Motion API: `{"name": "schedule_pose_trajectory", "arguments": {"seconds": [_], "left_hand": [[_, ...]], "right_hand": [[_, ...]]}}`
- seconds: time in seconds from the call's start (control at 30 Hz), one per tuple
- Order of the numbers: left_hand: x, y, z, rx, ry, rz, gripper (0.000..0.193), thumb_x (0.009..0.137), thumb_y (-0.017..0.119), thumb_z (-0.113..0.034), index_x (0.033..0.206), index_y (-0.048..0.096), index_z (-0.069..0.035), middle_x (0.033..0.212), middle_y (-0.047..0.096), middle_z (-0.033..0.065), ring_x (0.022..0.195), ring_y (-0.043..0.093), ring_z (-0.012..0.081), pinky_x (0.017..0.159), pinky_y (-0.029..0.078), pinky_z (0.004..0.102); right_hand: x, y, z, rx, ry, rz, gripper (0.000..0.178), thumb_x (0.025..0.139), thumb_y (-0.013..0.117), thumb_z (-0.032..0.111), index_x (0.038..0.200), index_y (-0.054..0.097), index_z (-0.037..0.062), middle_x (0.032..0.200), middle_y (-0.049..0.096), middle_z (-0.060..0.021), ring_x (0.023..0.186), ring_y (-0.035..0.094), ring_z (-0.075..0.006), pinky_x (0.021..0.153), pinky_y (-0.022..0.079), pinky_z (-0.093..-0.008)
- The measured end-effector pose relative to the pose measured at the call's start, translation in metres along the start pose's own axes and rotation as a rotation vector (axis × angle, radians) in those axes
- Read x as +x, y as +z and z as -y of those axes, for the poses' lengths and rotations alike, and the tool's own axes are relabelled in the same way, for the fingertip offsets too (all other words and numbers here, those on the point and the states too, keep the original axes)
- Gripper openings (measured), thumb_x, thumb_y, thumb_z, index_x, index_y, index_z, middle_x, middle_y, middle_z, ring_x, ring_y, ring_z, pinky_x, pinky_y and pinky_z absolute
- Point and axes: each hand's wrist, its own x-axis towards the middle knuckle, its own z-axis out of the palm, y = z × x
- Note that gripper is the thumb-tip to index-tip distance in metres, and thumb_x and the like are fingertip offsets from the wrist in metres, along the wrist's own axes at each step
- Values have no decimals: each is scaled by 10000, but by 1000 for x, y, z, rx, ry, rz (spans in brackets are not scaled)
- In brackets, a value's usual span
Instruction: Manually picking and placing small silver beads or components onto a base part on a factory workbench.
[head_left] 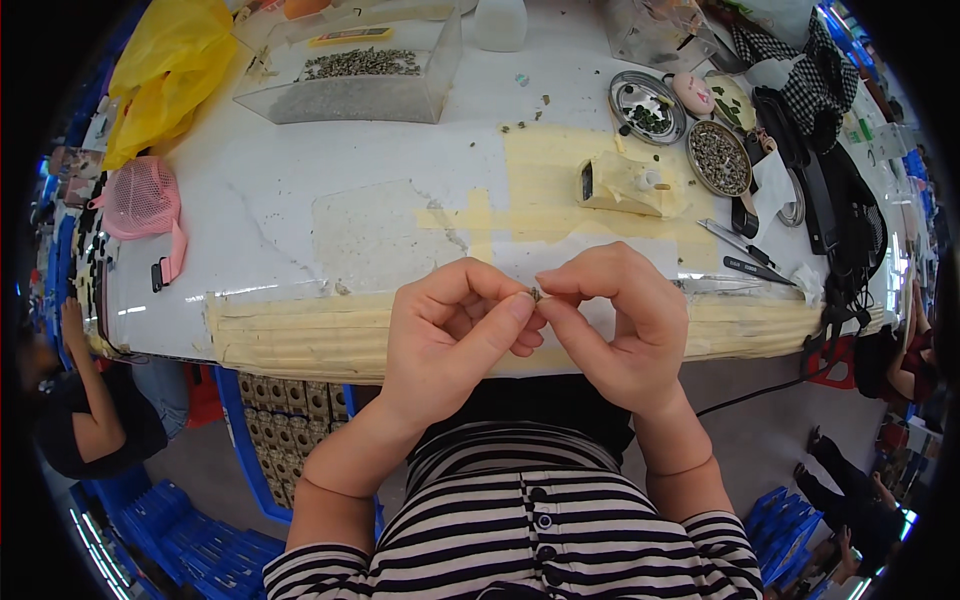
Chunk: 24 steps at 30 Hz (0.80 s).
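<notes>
Above the taped front edge of the white table, my left hand (450, 335) and my right hand (625, 325) meet fingertip to fingertip. Between them is a tiny metal part (535, 294), pinched by the thumb and forefinger of each hand. It is too small to make out its exact kind. The other fingers of my left hand curl inward beneath it. Beyond my right hand stands a small block wrapped in cream tape (630, 187), with a short peg on top. Tweezers (757, 271) and a pen-like tool (735, 241) lie to its right.
A clear bin (350, 100) of small metal parts stands at the far left, near a yellow plastic bag (170, 75) and a pink mesh pouch (143, 198). Round dishes (719, 158) of small parts sit far right, beside black straps (815, 190). Blue crates (195, 530) and other people are around the table.
</notes>
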Motion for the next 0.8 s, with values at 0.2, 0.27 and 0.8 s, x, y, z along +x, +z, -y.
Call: {"name": "schedule_pose_trajectory", "arguments": {"seconds": [0.2,0.27,0.8], "left_hand": [[0,2,-1,21,-1,-22,104,959,602,-42,1008,623,47,916,706,118,806,693,134,746,583,260],[0,2,-1,14,8,-14,102,958,601,-39,1009,624,48,917,706,119,813,694,134,746,584,259],[-1,6,-1,40,-10,-29,65,955,606,-40,972,602,22,903,690,84,813,671,102,741,569,244]], "right_hand": [[0,0,-1,-78,-69,10,156,769,725,-79,902,704,0,801,659,-74,671,646,-144,608,510,-246],[0,-1,0,-67,-54,17,151,768,725,-78,895,702,0,800,660,-75,671,647,-143,610,511,-246],[-1,-4,0,-86,-42,31,117,779,726,-58,877,692,-4,794,663,-77,684,649,-149,621,518,-247]]}}
